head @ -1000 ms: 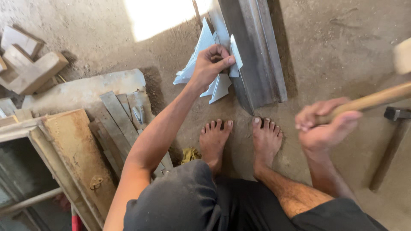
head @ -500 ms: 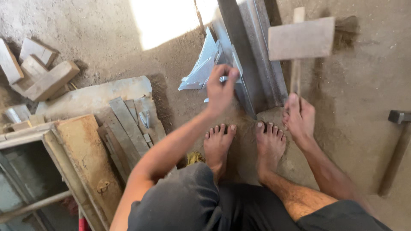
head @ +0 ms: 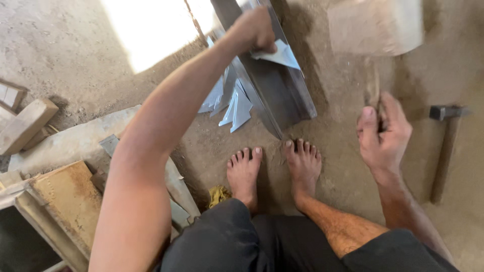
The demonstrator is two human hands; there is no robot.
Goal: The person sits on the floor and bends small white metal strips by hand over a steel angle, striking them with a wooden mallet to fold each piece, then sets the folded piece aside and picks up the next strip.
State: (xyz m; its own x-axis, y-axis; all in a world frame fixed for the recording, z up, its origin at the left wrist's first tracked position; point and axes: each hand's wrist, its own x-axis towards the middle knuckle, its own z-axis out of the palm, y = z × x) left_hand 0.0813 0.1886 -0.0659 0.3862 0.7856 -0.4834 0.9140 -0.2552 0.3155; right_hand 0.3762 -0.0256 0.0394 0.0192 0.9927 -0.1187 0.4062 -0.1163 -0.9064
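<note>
My left hand [head: 254, 29] presses a small triangular piece of sheet metal [head: 279, 54] onto a long steel angle bar [head: 275, 85] that lies on the dirt floor ahead of my bare feet. My right hand [head: 384, 132] is shut on the handle of a wooden mallet, whose large pale head [head: 375, 26] is blurred and raised over the floor to the right of the bar. Several more cut sheet-metal pieces [head: 231, 100] lie on the ground to the left of the bar.
A steel hammer [head: 445, 146] lies on the floor at the right. Wooden blocks [head: 25, 123], a concrete slab [head: 65, 143] and a rusty board [head: 70, 201] sit at the left. A yellow rag [head: 218, 194] lies by my left foot. A bright sun patch [head: 154, 27] falls on the floor.
My left hand has shifted from the loose pieces onto the bar, pressing a metal piece there. The mallet has swung from the far right to above the floor beside the bar.
</note>
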